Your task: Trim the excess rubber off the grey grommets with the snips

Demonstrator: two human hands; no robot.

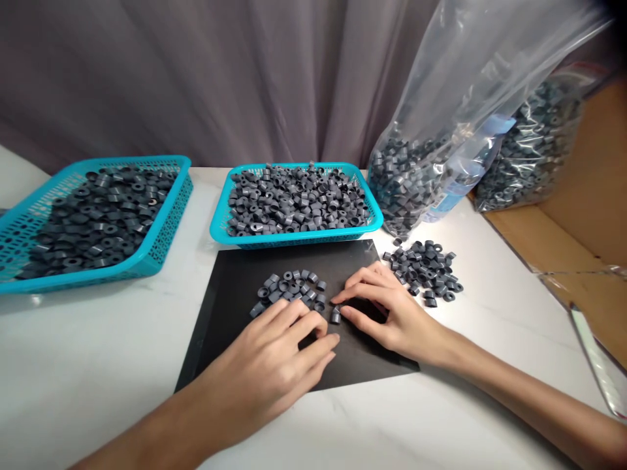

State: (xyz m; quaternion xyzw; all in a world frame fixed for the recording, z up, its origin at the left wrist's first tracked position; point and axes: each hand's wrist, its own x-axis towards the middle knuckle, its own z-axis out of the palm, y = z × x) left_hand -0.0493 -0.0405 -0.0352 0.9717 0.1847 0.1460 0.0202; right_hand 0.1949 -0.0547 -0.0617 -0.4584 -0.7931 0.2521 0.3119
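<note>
My left hand point(289, 356) hangs over the black mat point(230, 274), its fingers curled and thumb close to the index finger; whatever may be between them is hidden. Just beyond its knuckles lies a loose pile of small grey ring-shaped plastic pieces point(289, 287). From the right, my right hand point(385, 303) reaches onto the mat with thumb and index fingertips close together at a single grey plastic piece point(336, 316). That piece stands on or just above the mat, apart from the pile. The other right fingers are bent above the mat.
Behind the mat stands a turquoise basket point(296, 239) full of grey pieces; another turquoise basket point(166, 228) is at left. A second pile point(426, 271) lies right of the mat. Beyond are a clear bag point(416, 176), a bottle point(455, 186), a cardboard box point(582, 235) and a cutter knife point(595, 356).
</note>
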